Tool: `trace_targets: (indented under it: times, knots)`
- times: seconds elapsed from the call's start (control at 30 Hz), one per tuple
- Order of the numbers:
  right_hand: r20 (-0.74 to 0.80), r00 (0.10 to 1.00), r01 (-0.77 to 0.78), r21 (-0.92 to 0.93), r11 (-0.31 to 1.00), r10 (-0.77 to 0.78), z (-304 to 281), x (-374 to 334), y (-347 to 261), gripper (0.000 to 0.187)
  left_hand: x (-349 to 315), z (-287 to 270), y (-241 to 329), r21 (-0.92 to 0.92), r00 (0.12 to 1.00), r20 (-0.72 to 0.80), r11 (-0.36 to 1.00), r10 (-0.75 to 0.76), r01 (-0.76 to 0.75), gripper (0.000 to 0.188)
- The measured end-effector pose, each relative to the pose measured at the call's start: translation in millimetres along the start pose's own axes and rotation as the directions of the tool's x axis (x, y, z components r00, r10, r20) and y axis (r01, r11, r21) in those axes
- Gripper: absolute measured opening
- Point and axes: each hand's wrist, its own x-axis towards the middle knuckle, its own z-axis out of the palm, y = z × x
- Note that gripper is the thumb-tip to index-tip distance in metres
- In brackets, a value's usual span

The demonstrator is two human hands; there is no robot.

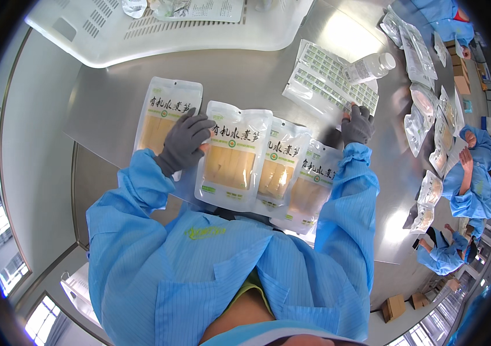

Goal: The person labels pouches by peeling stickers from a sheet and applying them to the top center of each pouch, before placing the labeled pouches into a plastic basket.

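Observation:
My left hand (186,141), in a grey glove with bare fingertips, lies over the right side of the leftmost pouch (156,130). Its bent fingers and thumb close at the left edge of a clear-fronted pouch of pale bamboo shoots (231,164). Two similar pouches, a middle one (275,179) and a right one (309,196), overlap beside it, near my body. To the right, my gloved right hand (358,125) has its fingers pinched together at the lower edge of a sheet of small green labels (326,75). Whether a single label is between the fingertips is too small to see.
A white bottle (369,67) lies on the label sheet. A white plastic basket (159,43) with packets stands at the far left of the metal table (107,104). More pouches (424,112) line the right side, where co-workers in blue (476,173) sit.

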Motion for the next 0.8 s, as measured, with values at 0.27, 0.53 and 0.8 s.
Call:
trace_targets:
  times: [0.27, 0.53, 0.8]
  knots:
    - [-0.101, 0.993, -0.031, 0.278, 0.96, 0.062, -41.3, -18.8, -41.2, 0.025, 54.2, -0.5, -44.8, 0.014, 0.847, 0.481, 0.964, 0.227, -0.266, 0.081]
    - [0.594, 0.782, -0.608, 0.794, -0.021, -0.188, -85.6, -63.7, -207.9, 0.009, 59.5, 14.5, -71.9, -0.105, 0.762, 0.534, 0.923, 0.367, -0.371, 0.085]
    - [0.9, 0.367, -0.905, 0.404, 0.136, -0.234, -55.5, -44.7, -238.8, 0.01, 68.5, 5.0, -80.8, -0.162, 0.721, 0.569, 0.914, 0.394, -0.372, 0.086]
